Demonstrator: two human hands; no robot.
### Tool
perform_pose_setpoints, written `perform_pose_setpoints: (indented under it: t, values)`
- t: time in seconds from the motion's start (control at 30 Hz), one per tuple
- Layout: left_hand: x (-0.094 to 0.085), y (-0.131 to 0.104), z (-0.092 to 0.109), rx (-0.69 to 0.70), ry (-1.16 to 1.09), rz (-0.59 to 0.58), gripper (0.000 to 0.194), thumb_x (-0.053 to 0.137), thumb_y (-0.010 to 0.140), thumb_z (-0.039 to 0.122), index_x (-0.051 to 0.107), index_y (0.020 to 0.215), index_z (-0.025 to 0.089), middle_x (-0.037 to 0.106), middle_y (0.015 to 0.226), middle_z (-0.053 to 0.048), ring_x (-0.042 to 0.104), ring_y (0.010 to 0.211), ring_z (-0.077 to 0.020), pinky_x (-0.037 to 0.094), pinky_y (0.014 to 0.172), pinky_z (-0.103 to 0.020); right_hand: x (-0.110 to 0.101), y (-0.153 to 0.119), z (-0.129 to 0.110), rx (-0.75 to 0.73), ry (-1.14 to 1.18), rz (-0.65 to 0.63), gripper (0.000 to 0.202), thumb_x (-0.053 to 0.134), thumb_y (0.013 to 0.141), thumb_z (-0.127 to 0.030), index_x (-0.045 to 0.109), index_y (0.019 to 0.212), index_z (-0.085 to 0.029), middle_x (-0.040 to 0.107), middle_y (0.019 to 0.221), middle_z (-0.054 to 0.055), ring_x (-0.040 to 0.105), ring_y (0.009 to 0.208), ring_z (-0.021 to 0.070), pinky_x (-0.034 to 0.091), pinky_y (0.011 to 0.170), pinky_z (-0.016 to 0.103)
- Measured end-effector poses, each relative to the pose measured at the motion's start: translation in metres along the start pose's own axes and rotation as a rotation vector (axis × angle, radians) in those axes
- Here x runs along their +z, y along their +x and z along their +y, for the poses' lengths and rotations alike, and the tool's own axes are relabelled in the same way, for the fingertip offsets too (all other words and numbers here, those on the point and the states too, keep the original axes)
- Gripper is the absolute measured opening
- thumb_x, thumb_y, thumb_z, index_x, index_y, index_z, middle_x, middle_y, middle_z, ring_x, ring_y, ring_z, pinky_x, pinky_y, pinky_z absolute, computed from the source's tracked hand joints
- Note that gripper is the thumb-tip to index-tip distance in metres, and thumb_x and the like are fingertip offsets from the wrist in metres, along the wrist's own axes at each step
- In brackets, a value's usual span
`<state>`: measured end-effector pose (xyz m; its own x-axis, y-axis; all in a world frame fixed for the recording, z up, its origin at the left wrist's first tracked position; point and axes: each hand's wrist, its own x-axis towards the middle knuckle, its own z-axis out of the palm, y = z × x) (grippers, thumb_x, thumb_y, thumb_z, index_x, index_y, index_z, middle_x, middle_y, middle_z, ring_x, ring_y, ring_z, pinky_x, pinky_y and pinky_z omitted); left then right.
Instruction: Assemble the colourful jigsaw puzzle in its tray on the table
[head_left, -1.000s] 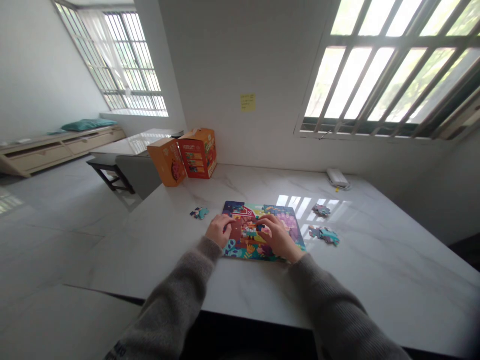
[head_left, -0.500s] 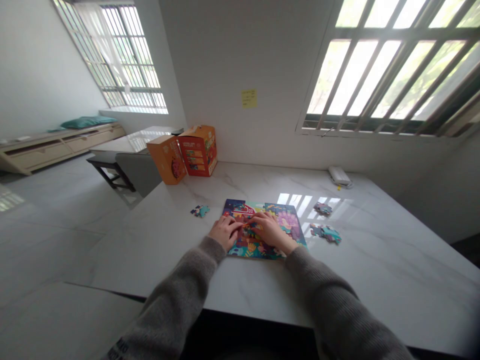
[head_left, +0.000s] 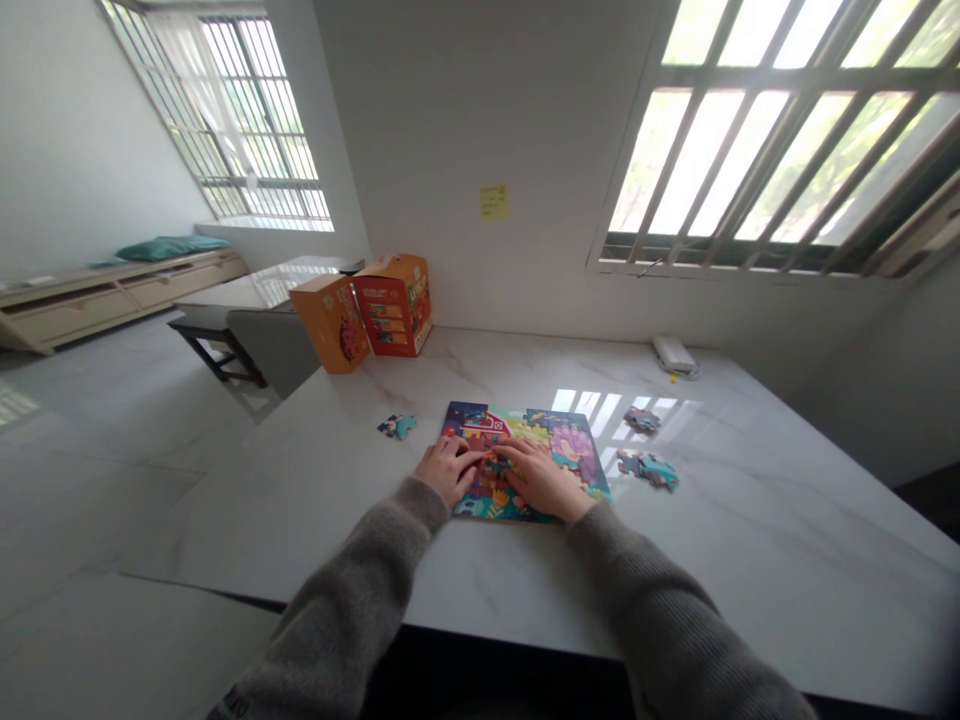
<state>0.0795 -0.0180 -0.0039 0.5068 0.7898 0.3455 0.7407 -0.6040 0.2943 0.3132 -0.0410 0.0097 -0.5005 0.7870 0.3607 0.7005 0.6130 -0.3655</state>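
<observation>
Puzzle [head_left: 573,442], one, on counter [head_left: 495,585] beneath left grip [head_left: 448,467] and right grip [head_left: 541,480], fingers bent, any hold indiscernible; loose pieces [head_left: 654,470] right of right grip; more pieces [head_left: 397,427] left of left grip.

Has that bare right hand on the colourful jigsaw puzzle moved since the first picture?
Yes, leftward. In this view, the right hand now reaches beneath the square yellow paper note on the pale wall, where before it stopped farther right.

Puzzle [head_left: 574,440] on the table [head_left: 495,590], loose pieces [head_left: 651,470] to its left and right, boxes [head_left: 330,325] far left, a device [head_left: 673,353] far right!
</observation>
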Motion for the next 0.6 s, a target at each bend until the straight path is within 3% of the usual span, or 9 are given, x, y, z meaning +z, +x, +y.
perform_pose_setpoints:
  t: [0.1, 0.23, 0.4, 0.6]
  values:
    - [0.000, 0.001, -0.004, -0.003, -0.063, 0.016, 0.033, 0.051, 0.092, 0.022, 0.067, 0.120, 0.020, 0.063, 0.108, -0.009, 0.053, 0.105, -0.0250, 0.045, 0.097, -0.041, -0.003, -0.006, 0.008, 0.035, 0.044, 0.059, 0.034, 0.050, 0.094, -0.015, 0.062, 0.125, -0.021, 0.064, 0.123, 0.009, 0.055, 0.116, 0.0236, 0.046, 0.103, 0.042]
    - [0.002, 0.001, -0.006, 0.007, -0.046, 0.020, 0.028, 0.052, 0.091, 0.023, 0.072, 0.110, 0.020, 0.063, 0.107, -0.009, 0.053, 0.105, -0.0250, 0.044, 0.098, -0.042, -0.003, 0.001, 0.017, 0.126, -0.016, 0.119, 0.027, 0.050, 0.096, -0.020, 0.064, 0.119, -0.021, 0.065, 0.114, 0.010, 0.056, 0.110, 0.0250, 0.046, 0.098, 0.041]
    - [0.003, 0.000, -0.005, 0.017, 0.000, 0.001, 0.030, 0.052, 0.090, 0.021, 0.071, 0.113, 0.021, 0.065, 0.114, -0.009, 0.052, 0.108, -0.0261, 0.046, 0.096, -0.042, 0.002, 0.019, 0.021, 0.119, -0.095, -0.013, 0.055, 0.062, 0.090, -0.026, 0.047, 0.143, -0.020, 0.057, 0.128, 0.014, 0.049, 0.119, 0.0298, 0.041, 0.102, 0.045]
    - [0.004, -0.001, -0.007, 0.024, 0.001, -0.022, 0.032, 0.053, 0.089, 0.019, 0.070, 0.116, 0.022, 0.067, 0.123, -0.007, 0.052, 0.112, -0.0267, 0.045, 0.095, -0.043, -0.001, 0.037, 0.027, 0.043, -0.086, -0.146, 0.056, 0.062, 0.084, -0.016, 0.050, 0.139, -0.017, 0.058, 0.118, 0.014, 0.051, 0.108, 0.0260, 0.044, 0.094, 0.039]
